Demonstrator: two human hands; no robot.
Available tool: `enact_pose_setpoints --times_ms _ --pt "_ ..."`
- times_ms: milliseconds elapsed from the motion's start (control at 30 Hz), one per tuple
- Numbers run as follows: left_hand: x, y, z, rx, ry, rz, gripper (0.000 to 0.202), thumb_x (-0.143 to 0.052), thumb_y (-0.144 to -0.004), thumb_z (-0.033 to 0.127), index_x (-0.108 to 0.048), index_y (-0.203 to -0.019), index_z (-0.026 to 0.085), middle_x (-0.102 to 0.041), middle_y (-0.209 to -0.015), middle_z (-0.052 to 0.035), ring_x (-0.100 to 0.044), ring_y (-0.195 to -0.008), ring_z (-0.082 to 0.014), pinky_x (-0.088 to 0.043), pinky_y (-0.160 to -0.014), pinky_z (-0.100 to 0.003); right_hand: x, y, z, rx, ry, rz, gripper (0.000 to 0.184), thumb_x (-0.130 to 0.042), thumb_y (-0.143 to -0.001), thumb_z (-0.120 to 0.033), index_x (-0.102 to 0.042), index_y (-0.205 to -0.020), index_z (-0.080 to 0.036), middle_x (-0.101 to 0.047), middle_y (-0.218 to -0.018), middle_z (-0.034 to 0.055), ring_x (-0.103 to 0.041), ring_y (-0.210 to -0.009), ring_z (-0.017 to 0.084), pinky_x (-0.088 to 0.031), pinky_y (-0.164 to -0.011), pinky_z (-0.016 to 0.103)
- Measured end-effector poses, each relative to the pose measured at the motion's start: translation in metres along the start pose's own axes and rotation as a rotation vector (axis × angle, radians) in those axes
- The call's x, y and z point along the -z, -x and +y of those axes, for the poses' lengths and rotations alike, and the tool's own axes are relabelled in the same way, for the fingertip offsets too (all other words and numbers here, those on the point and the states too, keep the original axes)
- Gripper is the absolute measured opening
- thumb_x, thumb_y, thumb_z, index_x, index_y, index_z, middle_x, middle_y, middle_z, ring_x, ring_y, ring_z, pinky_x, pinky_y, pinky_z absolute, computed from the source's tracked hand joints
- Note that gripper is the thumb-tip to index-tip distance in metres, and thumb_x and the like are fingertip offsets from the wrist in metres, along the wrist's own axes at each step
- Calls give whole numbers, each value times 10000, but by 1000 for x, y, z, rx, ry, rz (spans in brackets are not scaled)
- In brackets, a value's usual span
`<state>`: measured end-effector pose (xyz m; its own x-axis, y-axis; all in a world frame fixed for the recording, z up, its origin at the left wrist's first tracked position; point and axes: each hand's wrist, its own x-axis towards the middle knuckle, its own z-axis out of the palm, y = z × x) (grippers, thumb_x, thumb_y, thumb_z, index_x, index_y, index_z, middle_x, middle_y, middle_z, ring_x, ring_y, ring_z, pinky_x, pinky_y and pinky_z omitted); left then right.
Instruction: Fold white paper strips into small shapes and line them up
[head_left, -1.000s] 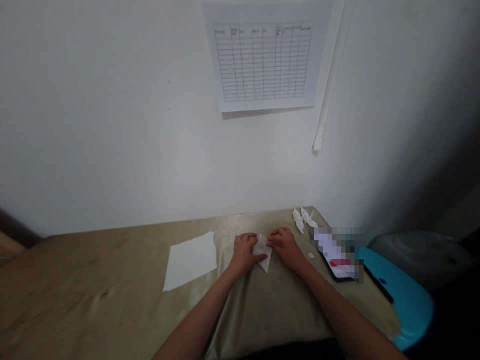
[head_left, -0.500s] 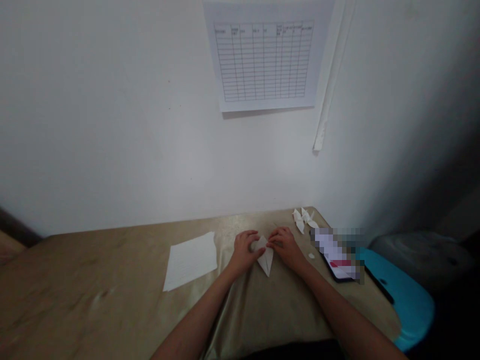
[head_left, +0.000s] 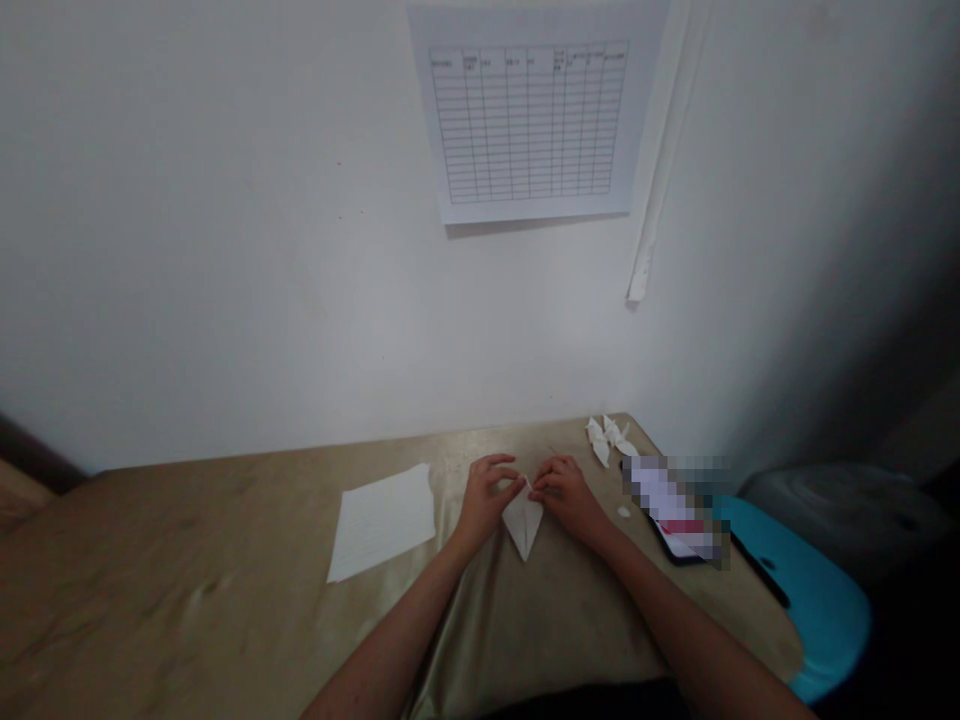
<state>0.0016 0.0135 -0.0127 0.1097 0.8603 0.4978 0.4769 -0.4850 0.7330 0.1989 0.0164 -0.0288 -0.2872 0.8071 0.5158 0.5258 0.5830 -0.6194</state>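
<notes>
Both hands, left hand (head_left: 484,497) and right hand (head_left: 571,492), pinch folded paper (head_left: 523,522) on table (head_left: 225,590).

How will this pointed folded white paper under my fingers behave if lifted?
The pointed folded white paper looks layered, so probably stiffer than one sheet, yet very light. Flat on the tan table, it likely slides when pushed.
</notes>
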Motion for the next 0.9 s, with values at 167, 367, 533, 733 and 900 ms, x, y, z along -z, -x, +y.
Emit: enact_pose_setpoints --times_ms 167,367,533,733,900 --pt "0 0 0 23 16 7 17 -764 -804 276 -781 -805 273 -701 -1164 -40 -590 -1163 -250 -417 -1068 -478 0 1 -3 2 -3 5 89 -778 -806 -236 -721 -737 -237 -664 -924 37 -537 -1012 228 -412 -938 397" --pt "-2 -1 -3 3 9 -34 62 -787 -785 278 -789 -846 289 -698 -1194 -44 -586 -1182 -259 -414 -1073 -493 2 3 -8 -19 -9 16 147 -724 -862 -295 -691 -734 -231 -645 -944 40 -528 -1021 225 -421 -947 401" --pt "-2 -2 -5 -16 -10 -44 126 -846 -715 275 -786 -824 289 -702 -1203 -39 -589 -1185 -268 -420 -1064 -491 2 4 -8 -3 17 22 170 -725 -865 -322 -698 -719 -239 -649 -922 43 -530 -1002 230 -425 -928 407" --pt "0 -2 -2 14 44 -2 43 -803 -757 269 -777 -791 278 -700 -1181 -37 -593 -1164 -249 -421 -1060 -477 0 3 -3 26 -3 42 32 -782 -814 -275 -759 -835 -267 -658 -958 39 -533 -1024 235 -416 -949 419" --pt "0 -1 -1 35 84 27 39 -800 -760 299 -776 -771 269 -699 -1177 -44 -590 -1171 -248 -417 -1071 -478 0 2 -3 27 -51 72 48 -753 -843 -291 -771 -883 -270 -658 -960 40 -538 -1020 227 -420 -951 419"
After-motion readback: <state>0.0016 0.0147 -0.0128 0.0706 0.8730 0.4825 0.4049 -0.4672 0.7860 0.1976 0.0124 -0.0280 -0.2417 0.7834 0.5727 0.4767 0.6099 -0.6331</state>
